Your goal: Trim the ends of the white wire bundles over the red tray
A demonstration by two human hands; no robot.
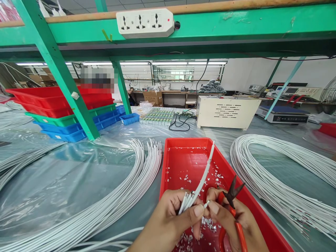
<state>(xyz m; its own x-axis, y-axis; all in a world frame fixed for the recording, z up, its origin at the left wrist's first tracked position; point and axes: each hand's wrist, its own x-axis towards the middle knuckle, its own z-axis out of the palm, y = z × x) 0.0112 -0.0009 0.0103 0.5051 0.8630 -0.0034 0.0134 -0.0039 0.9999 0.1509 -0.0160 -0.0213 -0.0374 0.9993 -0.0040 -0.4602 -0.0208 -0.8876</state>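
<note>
At lower centre, the left hand (172, 216) pinching slim white cables (202, 182) and the right hand (243, 218) gripping orange-handled metal scissors (231, 196), silvery flakes (209, 224) suggested partial progress.

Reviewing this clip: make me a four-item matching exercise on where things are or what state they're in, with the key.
1. Cutters
2. Power strip
3. Foreground red tray
4. Raised wire ends

A. Strewn with silvery scraps
B. Gripped by the left hand
C. Mounted on the green beam
D. In the right hand, blades apart

Pairs: 1-D, 2-C, 3-A, 4-B
</note>
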